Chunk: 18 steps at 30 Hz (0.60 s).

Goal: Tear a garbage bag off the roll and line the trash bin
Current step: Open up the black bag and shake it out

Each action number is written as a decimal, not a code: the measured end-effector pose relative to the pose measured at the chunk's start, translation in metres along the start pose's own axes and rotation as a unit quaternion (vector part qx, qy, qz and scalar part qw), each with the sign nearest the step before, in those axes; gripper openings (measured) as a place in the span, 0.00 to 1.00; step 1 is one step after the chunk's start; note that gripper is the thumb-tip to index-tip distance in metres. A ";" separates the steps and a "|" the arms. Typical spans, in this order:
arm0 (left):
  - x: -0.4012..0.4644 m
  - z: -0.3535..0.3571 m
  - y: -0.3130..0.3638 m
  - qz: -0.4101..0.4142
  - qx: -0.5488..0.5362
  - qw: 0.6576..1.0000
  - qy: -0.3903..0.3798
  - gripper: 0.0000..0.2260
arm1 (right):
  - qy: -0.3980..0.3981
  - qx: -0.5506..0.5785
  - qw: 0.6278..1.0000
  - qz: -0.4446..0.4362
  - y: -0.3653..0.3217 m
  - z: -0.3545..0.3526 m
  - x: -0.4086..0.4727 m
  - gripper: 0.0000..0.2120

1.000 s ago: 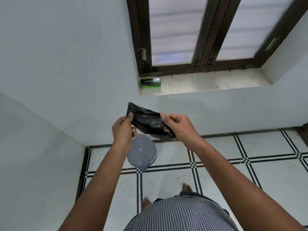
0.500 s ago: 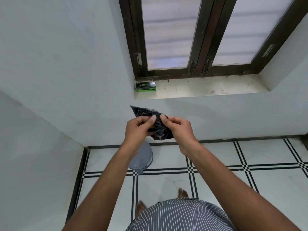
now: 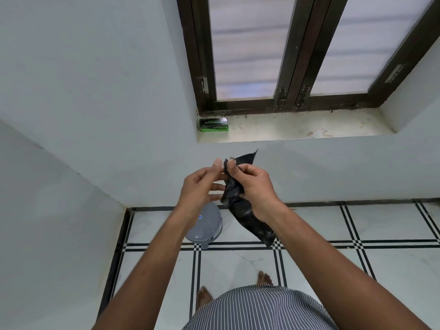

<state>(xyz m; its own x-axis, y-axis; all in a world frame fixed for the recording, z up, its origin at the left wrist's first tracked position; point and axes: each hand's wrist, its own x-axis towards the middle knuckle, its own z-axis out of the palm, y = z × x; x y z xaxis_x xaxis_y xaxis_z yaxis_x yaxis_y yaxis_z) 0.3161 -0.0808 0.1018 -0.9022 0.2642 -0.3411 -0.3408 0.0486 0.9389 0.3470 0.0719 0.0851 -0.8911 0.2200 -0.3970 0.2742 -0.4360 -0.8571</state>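
A folded black garbage bag (image 3: 248,216) hangs nearly upright at chest height, one corner poking up and its lower end dangling. My right hand (image 3: 254,186) grips its middle. My left hand (image 3: 202,184) pinches the bag's top edge between thumb and forefinger, right beside the right thumb. Below on the floor stands the grey trash bin (image 3: 209,225) with its round lid closed, partly hidden behind my left wrist. A green box of garbage bags (image 3: 213,124) lies on the left end of the window sill.
The bin stands near the room's corner, close to white walls on the left and behind. The stone window sill (image 3: 297,126) sits under a dark-framed window. My bare feet (image 3: 264,278) stand on the white floor with black lines.
The bag has swung from lying crosswise between my hands to hanging lengthwise, its lower end now dangling below the right hand. Both hands stay close together at its top edge.
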 end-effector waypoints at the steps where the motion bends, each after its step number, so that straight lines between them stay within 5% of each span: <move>1: 0.001 0.001 0.000 0.002 0.005 1.000 -0.010 0.19 | -0.012 0.006 1.000 0.000 0.000 0.003 -0.001 0.27; 7: 0.015 -0.019 -0.009 -0.058 -0.131 0.988 0.050 0.09 | -0.006 0.049 0.998 0.033 0.001 -0.002 0.007 0.21; 12: 0.023 -0.046 -0.005 -0.090 -0.371 0.914 0.139 0.14 | 0.146 0.081 0.984 0.068 0.008 -0.018 0.018 0.15; 15: 0.020 -0.055 0.002 -0.087 -0.350 0.923 0.136 0.17 | 0.177 -0.026 0.981 0.070 0.014 -0.021 0.021 0.16; 18: 0.018 -0.056 0.006 -0.090 -0.240 0.961 0.106 0.18 | 0.172 -0.235 0.955 -0.052 0.019 -0.010 0.015 0.24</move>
<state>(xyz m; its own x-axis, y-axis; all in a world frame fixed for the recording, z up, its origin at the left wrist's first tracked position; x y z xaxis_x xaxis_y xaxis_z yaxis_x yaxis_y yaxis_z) 0.2830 -0.1300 0.0991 -0.8336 0.0883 -0.5453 -0.5328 -0.3891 0.7515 0.3425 0.0757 0.0599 -0.7732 0.5494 -0.3167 0.3944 0.0256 -0.9186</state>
